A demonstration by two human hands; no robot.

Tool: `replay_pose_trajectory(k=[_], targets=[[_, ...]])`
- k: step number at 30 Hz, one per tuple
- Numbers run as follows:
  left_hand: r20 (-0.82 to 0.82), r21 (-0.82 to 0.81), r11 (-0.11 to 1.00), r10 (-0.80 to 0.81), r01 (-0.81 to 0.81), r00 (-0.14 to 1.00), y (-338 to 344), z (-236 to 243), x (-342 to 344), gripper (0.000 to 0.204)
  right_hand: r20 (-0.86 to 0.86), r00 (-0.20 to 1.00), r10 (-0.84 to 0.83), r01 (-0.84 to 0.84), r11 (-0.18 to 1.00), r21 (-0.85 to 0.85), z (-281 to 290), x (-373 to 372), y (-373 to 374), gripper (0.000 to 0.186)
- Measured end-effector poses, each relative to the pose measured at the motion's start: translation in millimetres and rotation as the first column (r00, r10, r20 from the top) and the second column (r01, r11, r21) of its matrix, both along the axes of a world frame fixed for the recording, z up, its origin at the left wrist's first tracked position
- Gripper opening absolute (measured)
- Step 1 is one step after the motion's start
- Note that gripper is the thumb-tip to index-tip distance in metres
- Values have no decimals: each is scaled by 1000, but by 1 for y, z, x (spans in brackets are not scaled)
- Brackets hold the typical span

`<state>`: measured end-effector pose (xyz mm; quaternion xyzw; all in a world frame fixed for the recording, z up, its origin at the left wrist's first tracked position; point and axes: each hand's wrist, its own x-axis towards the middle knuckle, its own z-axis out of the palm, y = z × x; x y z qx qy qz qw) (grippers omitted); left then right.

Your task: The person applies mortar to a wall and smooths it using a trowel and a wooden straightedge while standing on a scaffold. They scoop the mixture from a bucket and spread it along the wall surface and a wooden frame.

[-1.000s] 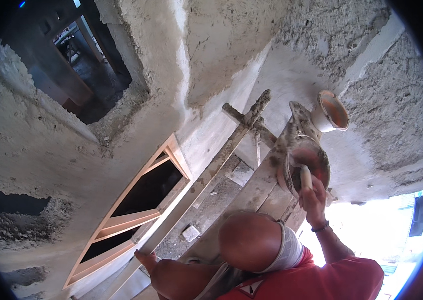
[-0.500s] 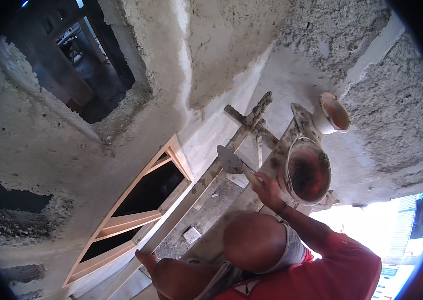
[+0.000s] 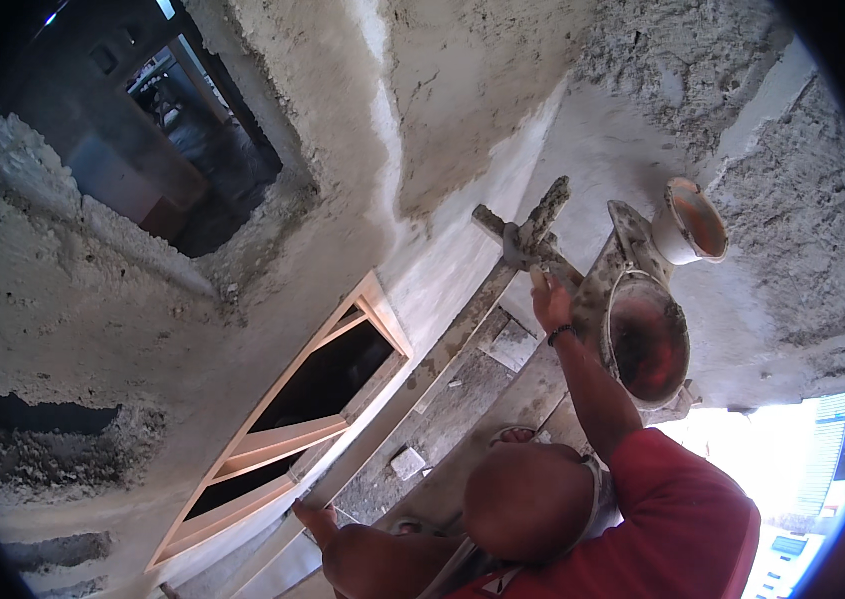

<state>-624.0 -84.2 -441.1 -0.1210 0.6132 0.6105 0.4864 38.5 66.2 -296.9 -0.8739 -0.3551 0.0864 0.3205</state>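
Note:
My right hand (image 3: 550, 304), with a dark band at its wrist, is closed around the pale handle of a trowel (image 3: 514, 247). The grey blade lies against a crossed joint of mortar-crusted wooden pieces (image 3: 546, 212). At the lower left my left hand (image 3: 317, 521) grips the edge of a long wooden rail (image 3: 375, 436) that slants up to that joint. Close to the right of my right forearm stands a large bucket (image 3: 609, 334), its inside dark and reddish. Beyond it a smaller whitish bucket (image 3: 675, 240) leans outward.
My bent knee (image 3: 527, 504) shows above mortar-stained planks (image 3: 482, 439). A wooden window frame (image 3: 283, 446) is set in the partly plastered wall (image 3: 283, 290) on the left. A rough-edged opening (image 3: 193, 150) gives onto a dark room. Rubble (image 3: 408, 462) lies below, between rail and planks.
My right hand has reached farther forward, bringing the trowel from over the rail to the crossed wooden joint. My left hand stays on the rail. The whole view has shifted slightly.

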Motion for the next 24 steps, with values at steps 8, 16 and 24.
replay_pose_trajectory(k=[8,16,24], targets=[[-31,-76,997,20,-23,999,3,8,11,46,48,997,-63,67,994,-86,-1,8,20,46],[-22,-23,1000,-8,8,1000,1,-2,-2,50,80,996,-35,38,998,-39,2,-18,13,46],[-40,40,999,12,-11,999,3,-4,3,47,75,992,102,-102,995,-7,42,-52,-20,44]])
